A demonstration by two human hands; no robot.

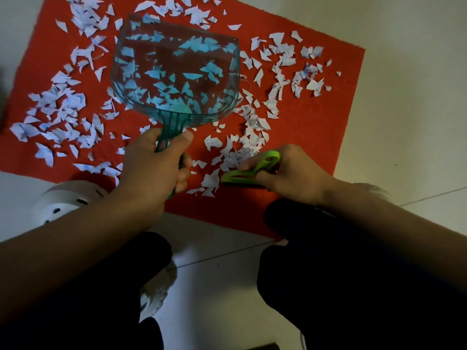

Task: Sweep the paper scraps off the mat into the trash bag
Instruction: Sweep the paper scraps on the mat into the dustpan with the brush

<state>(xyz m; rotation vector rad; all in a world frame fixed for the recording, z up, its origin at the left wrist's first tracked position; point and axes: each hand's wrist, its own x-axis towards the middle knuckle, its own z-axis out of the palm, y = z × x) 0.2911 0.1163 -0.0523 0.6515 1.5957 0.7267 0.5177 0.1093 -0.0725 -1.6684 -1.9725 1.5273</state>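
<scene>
A red mat point(316, 127) lies on the pale floor, strewn with several white paper scraps point(60, 109). My left hand point(156, 168) grips the handle of a see-through teal dustpan point(177, 69), held tilted above the mat's middle; scraps show through it. My right hand point(290, 173) is closed on a lime-green hand brush point(252, 170) with dark bristles, resting on the mat's near edge beside a cluster of scraps. No trash bag is in view.
A white rounded object with dark holes point(65, 200) sits at the mat's near left corner. My dark-trousered knees point(328, 261) fill the lower frame. Pale tiled floor point(404, 97) surrounds the mat.
</scene>
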